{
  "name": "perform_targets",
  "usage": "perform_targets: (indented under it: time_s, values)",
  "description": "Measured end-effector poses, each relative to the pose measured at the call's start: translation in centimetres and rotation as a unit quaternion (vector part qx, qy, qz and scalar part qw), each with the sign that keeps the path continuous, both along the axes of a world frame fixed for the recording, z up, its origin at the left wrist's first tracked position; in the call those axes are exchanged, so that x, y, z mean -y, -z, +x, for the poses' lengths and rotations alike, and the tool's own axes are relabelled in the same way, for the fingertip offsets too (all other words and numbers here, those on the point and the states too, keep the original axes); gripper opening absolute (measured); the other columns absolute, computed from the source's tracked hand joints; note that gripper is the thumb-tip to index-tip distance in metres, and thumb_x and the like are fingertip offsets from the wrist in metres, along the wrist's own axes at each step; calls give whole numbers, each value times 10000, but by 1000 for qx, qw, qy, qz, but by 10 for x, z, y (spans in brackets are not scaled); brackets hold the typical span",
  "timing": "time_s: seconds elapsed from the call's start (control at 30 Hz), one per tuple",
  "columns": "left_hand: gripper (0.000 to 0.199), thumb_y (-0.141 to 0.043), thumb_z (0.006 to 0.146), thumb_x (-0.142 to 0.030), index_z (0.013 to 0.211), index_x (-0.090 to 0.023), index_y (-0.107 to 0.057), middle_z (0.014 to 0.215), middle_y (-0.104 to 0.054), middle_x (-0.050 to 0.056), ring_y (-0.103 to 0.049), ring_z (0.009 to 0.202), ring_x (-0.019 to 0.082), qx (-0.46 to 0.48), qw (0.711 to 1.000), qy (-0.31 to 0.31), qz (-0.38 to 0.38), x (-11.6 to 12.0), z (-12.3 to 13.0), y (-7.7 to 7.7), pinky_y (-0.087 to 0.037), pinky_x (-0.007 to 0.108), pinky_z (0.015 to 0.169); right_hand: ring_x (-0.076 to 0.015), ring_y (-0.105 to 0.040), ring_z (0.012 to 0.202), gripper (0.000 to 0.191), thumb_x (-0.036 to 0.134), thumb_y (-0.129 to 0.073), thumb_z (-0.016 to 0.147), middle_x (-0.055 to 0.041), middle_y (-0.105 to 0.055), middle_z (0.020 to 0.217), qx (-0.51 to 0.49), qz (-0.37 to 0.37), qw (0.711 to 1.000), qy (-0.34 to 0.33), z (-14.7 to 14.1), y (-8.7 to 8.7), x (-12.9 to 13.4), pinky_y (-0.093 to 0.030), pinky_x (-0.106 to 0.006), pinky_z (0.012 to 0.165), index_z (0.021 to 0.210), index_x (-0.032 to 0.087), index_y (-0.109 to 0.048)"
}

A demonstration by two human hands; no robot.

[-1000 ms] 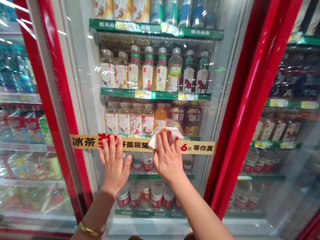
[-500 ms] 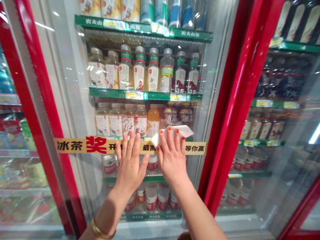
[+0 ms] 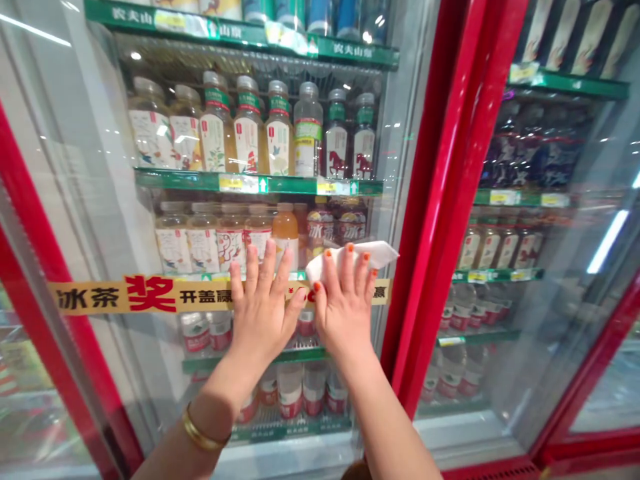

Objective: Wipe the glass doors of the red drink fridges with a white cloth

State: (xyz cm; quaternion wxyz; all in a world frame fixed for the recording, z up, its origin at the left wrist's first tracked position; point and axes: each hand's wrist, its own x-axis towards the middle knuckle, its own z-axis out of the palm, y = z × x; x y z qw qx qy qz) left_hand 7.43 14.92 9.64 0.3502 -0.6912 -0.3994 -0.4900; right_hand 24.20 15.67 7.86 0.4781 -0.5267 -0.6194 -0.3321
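Both my hands press towards a glass fridge door [image 3: 107, 227] with a yellow banner [image 3: 203, 294] of Chinese characters across it. My right hand [image 3: 345, 313], with orange nails, lies flat with fingers apart on a white cloth or tissue [image 3: 383, 253], holding it against the glass. Most of the cloth is hidden beneath the fingers. Just to the left, my left hand [image 3: 263, 307] is spread flat over the banner with nothing in it. A gold bangle [image 3: 200, 433] circles my left wrist. Bottled drinks [image 3: 247, 130] stand in rows behind the glass.
A red door frame [image 3: 433, 200] runs up the right side, with another fridge section of bottles [image 3: 490, 243] past it. Another red frame [image 3: 55, 293] slants down at the left. Green shelf edges [image 3: 185, 180] cross the inside, and lights reflect in the glass.
Both my hands have slid right along the banner, the cloth moving with my right hand. More characters show left of my left hand. The view has shifted right.
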Motion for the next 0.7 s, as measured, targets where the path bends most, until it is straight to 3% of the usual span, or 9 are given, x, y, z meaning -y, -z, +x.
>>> perform_targets:
  time_s: [0.07,0.13,0.2,0.23,0.3,0.43,0.5,0.57,0.7]
  values:
    - [809,-455,1133,-511,1807,-323,-48,1892,-92,46,4,1769,315,-1,1000,-10,5,-5,4,-2,39,617,1420,-432,-19,1756,817,332,-441,1140,-77,24,1901,-57,6,998,24,11,20,2,-266,-769,1340,1778,356,69]
    - [811,-454,1132,-526,1807,-317,-54,1891,-87,30,10,1770,294,-1,1000,-13,14,-8,5,-1,52,592,1426,-442,42,1751,829,288,-441,1134,-101,102,1891,-88,-2,996,33,8,59,9,-310,-794,1309,1785,335,71]
    - [797,-434,1137,-534,1807,-322,-59,1892,-63,7,27,1769,269,0,1000,-9,22,-9,4,0,73,567,1429,-424,80,1750,852,217,-454,1109,-112,104,1888,-84,-20,996,31,-6,96,18,-360,-781,1291,1795,312,41]
    - [794,-422,1138,-547,1807,-322,-58,1892,-55,2,35,1769,264,-1,1000,-6,23,-9,4,1,83,562,1428,-411,84,1752,867,191,-469,1091,-103,69,1892,-65,-30,997,22,-15,106,21,-385,-762,1286,1798,319,16]
    - [797,-400,1137,-577,1808,-319,-56,1893,-52,7,40,1769,269,-3,1000,0,21,-8,3,1,94,563,1425,-384,68,1758,897,161,-497,1058,-68,-34,1899,-22,-44,999,-5,-28,101,23,-405,-722,1296,1798,353,-28]
    - [819,-379,1127,-633,1810,-313,-58,1896,-53,31,28,1770,296,-11,1000,5,10,-6,0,1,89,582,1419,-371,20,1764,885,234,-506,1080,-37,-107,1898,0,-22,1000,-18,-12,41,11,-309,-711,1357,1786,400,2]
    - [842,-383,1118,-658,1811,-307,-57,1896,-50,38,32,1769,307,-15,1000,6,5,-5,0,2,91,590,1417,-391,21,1761,862,285,-487,1108,-64,-40,1902,-35,-4,999,9,2,31,6,-275,-742,1357,1785,382,39]
    - [870,-406,1106,-673,1810,-309,-47,1896,-67,43,26,1768,322,-13,1000,1,-1,-6,0,4,96,599,1415,-418,35,1755,850,292,-467,1120,-102,41,1897,-80,2,996,31,5,52,8,-296,-781,1329,1789,343,54]
    - [877,-403,1100,-687,1809,-322,-37,1894,-100,34,7,1769,312,-9,1000,-3,1,-8,2,6,103,592,1417,-433,49,1751,832,248,-450,1116,-155,86,1884,-124,-35,991,32,-23,126,28,-411,-812,1247,1801,276,20]
